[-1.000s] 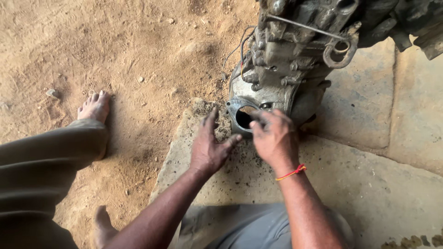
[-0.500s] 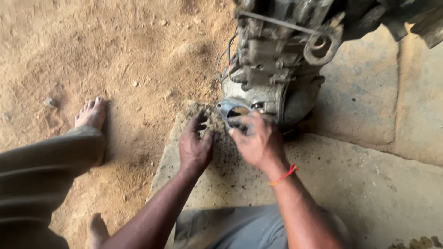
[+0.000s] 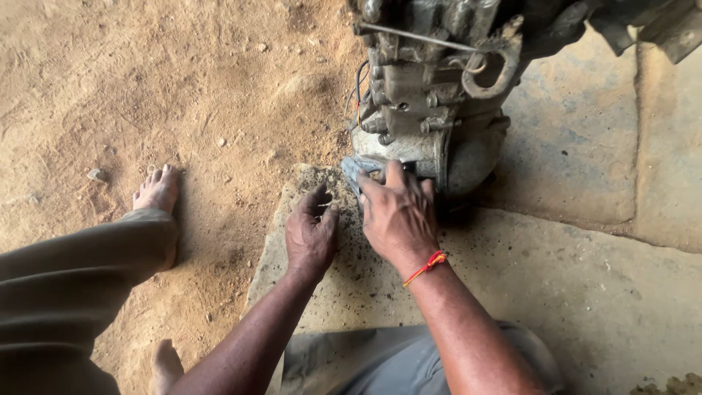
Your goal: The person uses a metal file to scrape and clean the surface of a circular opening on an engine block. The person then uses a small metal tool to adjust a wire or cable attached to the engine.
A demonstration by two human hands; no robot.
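With both hands down at the foot of the machine, here is how it stands.
Right hand: the right hand [image 3: 398, 212] lies palm-down over a round metal part [image 3: 354, 172] at the lower end of the gearbox housing [image 3: 431, 110], fingers pressed together and draped across it, seemingly to hold it in place.
Left hand: the left hand [image 3: 311, 230] rests just beside it on the stone slab [image 3: 585, 292], fingers loosely curled, thumb apart; whether it pinches anything, I cannot tell.
Housing: greasy, bolted, leaning onto the slab's far edge where stone meets sandy ground [image 3: 146, 88].
Wrist: a red thread [image 3: 426, 268] circles the right one.
Stance: a bare foot [image 3: 156, 189] planted on the sand off the slab's left edge, apparently a squat close to the work.
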